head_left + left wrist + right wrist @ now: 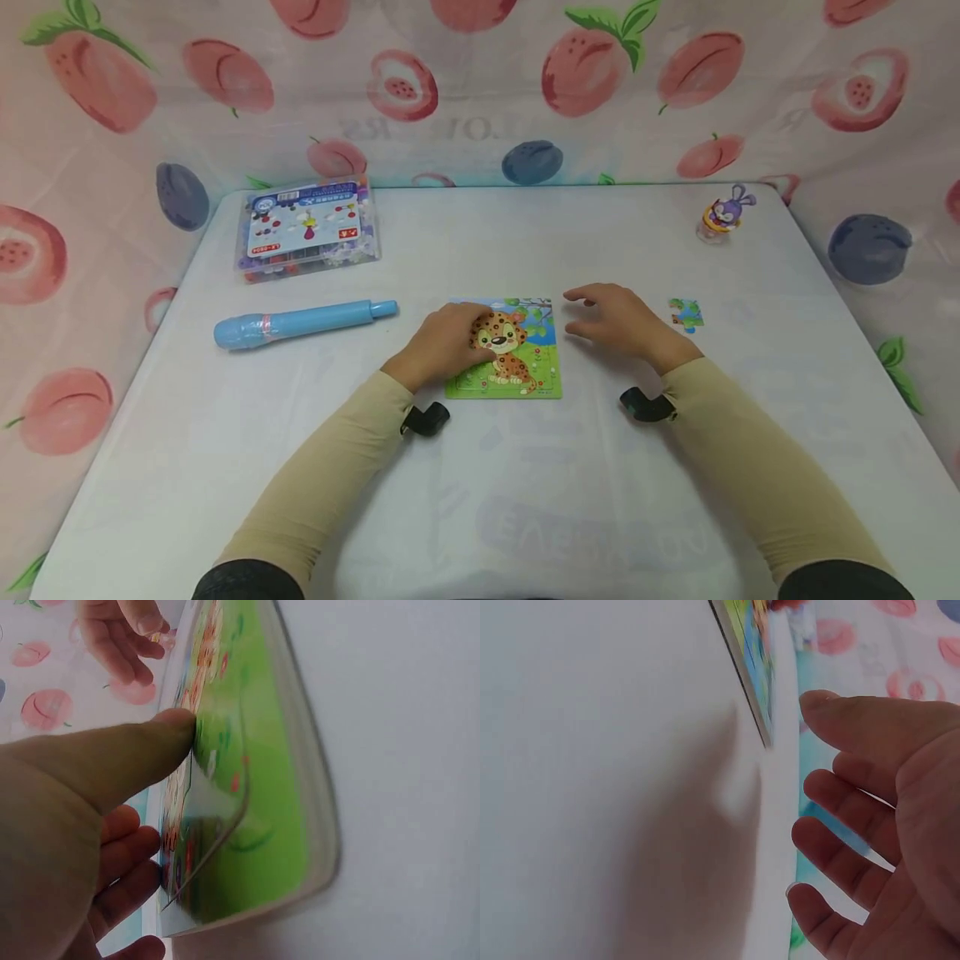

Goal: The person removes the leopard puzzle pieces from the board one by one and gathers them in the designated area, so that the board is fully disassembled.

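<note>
A cloth printed with pink and blue fruit point(75, 412) hung along the left edge of the worktop point(585, 500) and ran on behind its far edge. Near the far left corner lay a clear plastic case point(306, 225), its label uppermost and small coloured parts showing through the walls. A light blue wand point(315, 322) lay nearer the front than the case, its thick end towards the left edge and its narrow tip pointing right.

Next came the left hand point(446, 343), reaching in from the front edge in a tan sleeve point(322, 471). Its grip was spread over the left part of the jigsaw board point(543, 362), with the thumb on the picture; whether every other fingertip touched it was hard to tell. The board lay flat around the middle of the worktop, well back from the front edge, showing a spotted cub on green grass.

Just beside the board's right side hovered the right hand point(618, 321), its grip spread, thumb and fingers apart. Beyond the wrist, towards the right edge, lay a small loose jigsaw section point(686, 314). Near the far right corner stood a purple figurine point(726, 213) with long ears.
</note>
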The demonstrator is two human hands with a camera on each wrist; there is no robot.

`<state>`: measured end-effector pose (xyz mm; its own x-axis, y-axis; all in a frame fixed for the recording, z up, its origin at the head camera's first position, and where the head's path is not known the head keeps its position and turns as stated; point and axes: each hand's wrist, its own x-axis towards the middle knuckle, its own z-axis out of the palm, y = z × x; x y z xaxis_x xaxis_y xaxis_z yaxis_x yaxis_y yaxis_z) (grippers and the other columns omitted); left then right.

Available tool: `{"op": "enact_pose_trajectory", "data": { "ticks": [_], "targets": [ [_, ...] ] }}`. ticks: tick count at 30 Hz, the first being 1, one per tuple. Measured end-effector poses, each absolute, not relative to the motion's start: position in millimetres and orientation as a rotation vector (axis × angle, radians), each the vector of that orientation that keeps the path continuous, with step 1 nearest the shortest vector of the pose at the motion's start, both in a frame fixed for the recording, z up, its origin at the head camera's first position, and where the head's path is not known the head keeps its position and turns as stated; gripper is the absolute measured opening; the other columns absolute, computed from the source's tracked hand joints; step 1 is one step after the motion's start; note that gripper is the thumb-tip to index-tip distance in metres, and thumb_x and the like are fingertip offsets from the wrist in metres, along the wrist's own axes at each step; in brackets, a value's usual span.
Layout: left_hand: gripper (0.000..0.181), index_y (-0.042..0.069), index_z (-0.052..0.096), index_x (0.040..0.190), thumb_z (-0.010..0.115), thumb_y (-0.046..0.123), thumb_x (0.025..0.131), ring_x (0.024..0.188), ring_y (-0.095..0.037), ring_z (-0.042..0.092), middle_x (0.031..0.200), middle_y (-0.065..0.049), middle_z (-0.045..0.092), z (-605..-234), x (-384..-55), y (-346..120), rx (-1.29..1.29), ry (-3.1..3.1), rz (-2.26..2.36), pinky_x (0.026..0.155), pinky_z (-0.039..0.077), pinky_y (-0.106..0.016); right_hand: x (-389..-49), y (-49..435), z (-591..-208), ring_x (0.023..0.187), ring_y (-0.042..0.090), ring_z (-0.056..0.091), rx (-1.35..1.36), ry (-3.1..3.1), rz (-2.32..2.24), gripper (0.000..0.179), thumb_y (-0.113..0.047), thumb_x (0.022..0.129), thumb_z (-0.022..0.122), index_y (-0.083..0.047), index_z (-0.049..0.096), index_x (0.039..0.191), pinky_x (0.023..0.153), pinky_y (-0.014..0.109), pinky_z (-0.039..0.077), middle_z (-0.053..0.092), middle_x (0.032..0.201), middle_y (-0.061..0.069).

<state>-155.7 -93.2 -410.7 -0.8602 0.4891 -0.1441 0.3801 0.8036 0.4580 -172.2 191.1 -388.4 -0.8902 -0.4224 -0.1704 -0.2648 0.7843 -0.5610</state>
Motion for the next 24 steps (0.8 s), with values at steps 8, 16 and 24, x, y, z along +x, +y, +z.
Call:
{"op": "enact_pose_trajectory", "data": {
  "ticks": [8, 16, 24],
  "targets": [
    [0.07, 0.006, 0.052, 0.145, 0.077, 0.04, 0.089, 0.131, -0.031, 0.047, 0.141, -0.011, 0.056, -410, -161, -94, 0.601, 2.731, 0.608, 0.11, 0.037, -0.046, -177, 162, -396, 0.122, 0.035, 0.054, -0.662, 2.673, -0.754, 0.053, -0.019, 0.09, 0.074, 0.001, 0.058, 0.137, 0.107, 0.051, 0.038, 0.059, 0.135, 0.017],
    [0.07, 0.005, 0.051, 0.145, 0.076, 0.04, 0.089, 0.131, -0.031, 0.047, 0.141, -0.012, 0.056, -409, -163, -95, 0.618, 2.726, 0.586, 0.108, 0.038, -0.049, -176, 140, -402, 0.125, 0.036, 0.05, -0.699, 2.647, -0.718, 0.051, -0.02, 0.091, 0.073, 0.001, 0.06, 0.135, 0.109, 0.049, 0.038, 0.06, 0.135, 0.016],
    [0.072, 0.004, 0.05, 0.145, 0.077, 0.039, 0.089, 0.131, -0.031, 0.047, 0.142, -0.012, 0.055, -408, -163, -97, 0.631, 2.728, 0.605, 0.107, 0.038, -0.051, -175, 133, -408, 0.13, 0.034, 0.047, -0.673, 2.6, -0.82, 0.044, -0.017, 0.093, 0.071, -0.004, 0.062, 0.133, 0.111, 0.049, 0.035, 0.058, 0.137, 0.014]
  ]
}}
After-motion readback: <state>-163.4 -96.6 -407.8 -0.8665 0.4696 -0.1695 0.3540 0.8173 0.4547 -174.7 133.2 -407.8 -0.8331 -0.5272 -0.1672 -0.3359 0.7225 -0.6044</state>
